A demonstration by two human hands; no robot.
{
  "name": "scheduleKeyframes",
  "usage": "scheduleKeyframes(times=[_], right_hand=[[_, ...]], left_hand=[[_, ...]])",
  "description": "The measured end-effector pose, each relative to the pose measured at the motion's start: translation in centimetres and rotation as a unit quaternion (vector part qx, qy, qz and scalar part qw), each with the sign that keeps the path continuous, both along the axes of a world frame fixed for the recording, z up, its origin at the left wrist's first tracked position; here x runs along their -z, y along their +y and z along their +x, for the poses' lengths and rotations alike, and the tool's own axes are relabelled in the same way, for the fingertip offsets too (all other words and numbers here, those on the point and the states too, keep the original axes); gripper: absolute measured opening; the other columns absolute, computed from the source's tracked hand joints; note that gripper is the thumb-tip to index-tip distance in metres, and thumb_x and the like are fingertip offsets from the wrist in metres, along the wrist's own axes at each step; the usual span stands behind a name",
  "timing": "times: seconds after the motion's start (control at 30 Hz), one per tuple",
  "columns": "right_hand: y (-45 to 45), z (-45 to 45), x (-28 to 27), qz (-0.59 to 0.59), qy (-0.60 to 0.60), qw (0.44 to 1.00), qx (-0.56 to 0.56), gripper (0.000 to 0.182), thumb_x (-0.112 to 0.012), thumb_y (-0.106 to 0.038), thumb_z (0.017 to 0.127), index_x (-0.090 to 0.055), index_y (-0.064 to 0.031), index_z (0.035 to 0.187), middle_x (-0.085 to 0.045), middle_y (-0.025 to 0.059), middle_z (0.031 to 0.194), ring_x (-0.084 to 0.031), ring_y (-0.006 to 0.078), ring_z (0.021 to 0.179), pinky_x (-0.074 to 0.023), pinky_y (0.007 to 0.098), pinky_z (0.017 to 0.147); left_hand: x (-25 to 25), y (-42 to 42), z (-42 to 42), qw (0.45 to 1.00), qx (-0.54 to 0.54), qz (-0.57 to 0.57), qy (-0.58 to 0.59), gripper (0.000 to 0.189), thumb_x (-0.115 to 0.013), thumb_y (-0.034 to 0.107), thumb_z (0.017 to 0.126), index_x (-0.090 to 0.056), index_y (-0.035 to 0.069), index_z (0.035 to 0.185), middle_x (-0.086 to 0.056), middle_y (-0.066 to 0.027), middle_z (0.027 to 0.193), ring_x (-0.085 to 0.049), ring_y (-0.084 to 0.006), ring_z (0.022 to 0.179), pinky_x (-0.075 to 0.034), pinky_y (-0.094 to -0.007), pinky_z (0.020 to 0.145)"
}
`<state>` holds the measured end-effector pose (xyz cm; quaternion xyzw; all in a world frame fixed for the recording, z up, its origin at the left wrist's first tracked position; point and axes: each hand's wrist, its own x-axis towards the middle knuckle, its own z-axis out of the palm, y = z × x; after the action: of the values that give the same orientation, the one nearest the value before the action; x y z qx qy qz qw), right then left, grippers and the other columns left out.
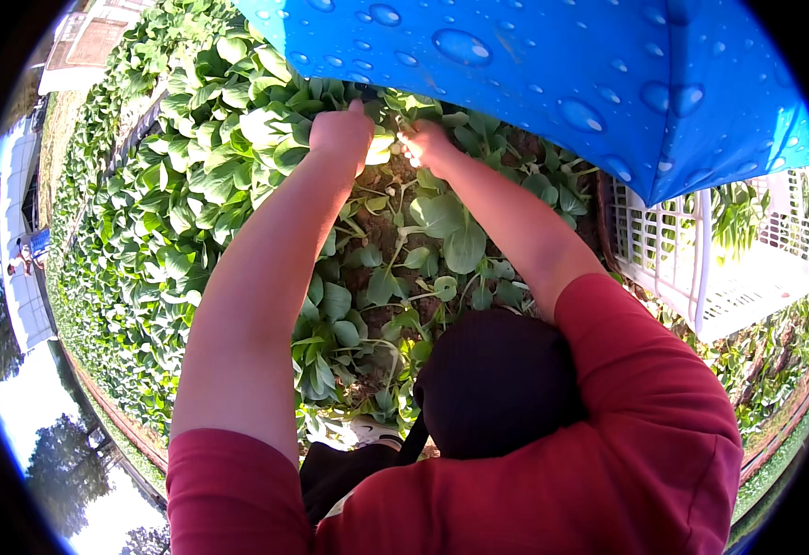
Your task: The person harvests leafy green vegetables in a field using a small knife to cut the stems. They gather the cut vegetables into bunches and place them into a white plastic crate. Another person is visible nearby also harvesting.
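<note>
Rows of leafy green plants [224, 152] with pale stalks, like bok choy, grow before me. My left hand [343, 135] is among the standing leaves at the top centre, its back towards the camera; what its fingers hold is hidden. Close to its right, my right hand [425, 146] has its fingers curled at pale plant stems; whether it grips them is not clear. Between my forearms, loose and low leaves [439, 222] lie over brown soil.
A blue umbrella [515, 69] with a water-drop print covers the upper right. White plastic crates [699, 257] stand at the right, with greens [737, 215] in them. My shoe [373, 431] is below. A person [24, 257] is far off at the left.
</note>
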<state>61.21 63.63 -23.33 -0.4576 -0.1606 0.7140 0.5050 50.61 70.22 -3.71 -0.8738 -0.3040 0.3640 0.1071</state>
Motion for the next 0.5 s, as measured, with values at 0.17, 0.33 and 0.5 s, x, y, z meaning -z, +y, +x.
scheduleKeyframes(times=[0.17, 0.33, 0.5], right_hand=[[-3.0, -2.0, -4.3, -0.028, -0.127, 0.991, 0.005, 0.022, -0.058, -0.030, 0.096, -0.053, -0.0102, 0.106, -0.057, 0.0008, 0.078, -0.054, 0.0143, 0.061, -0.0406, 0.0317, 0.047], [-2.4, -1.9, -2.9, 0.066, -0.321, 0.944, -0.041, 0.024, -0.054, -0.025, 0.097, -0.055, -0.0032, 0.087, -0.052, 0.0064, 0.066, -0.052, 0.0189, 0.060, -0.0384, 0.0329, 0.054], [1.6, -2.5, 0.3, 0.039, 0.024, 0.980, 0.195, 0.016, -0.055, -0.017, 0.095, -0.053, -0.0023, 0.089, -0.053, 0.0081, 0.076, -0.051, 0.0199, 0.065, -0.0416, 0.0330, 0.059]], left_hand=[[-0.4, 3.3, -1.6, 0.995, -0.100, 0.024, 0.003, 0.041, -0.080, 0.009, 0.066, -0.066, 0.006, 0.105, -0.055, -0.0100, 0.125, -0.069, -0.0266, 0.092, -0.057, -0.0381, 0.069], [0.1, 3.7, -3.7, 0.998, -0.064, 0.016, 0.020, 0.049, -0.078, 0.007, 0.067, -0.061, 0.006, 0.112, -0.057, -0.0051, 0.122, -0.069, -0.0247, 0.092, -0.057, -0.0377, 0.069], [-0.1, 2.8, -6.0, 0.999, -0.045, 0.009, -0.014, 0.048, -0.076, 0.008, 0.068, -0.058, 0.007, 0.113, -0.054, -0.0020, 0.122, -0.067, -0.0210, 0.094, -0.057, -0.0373, 0.068]])
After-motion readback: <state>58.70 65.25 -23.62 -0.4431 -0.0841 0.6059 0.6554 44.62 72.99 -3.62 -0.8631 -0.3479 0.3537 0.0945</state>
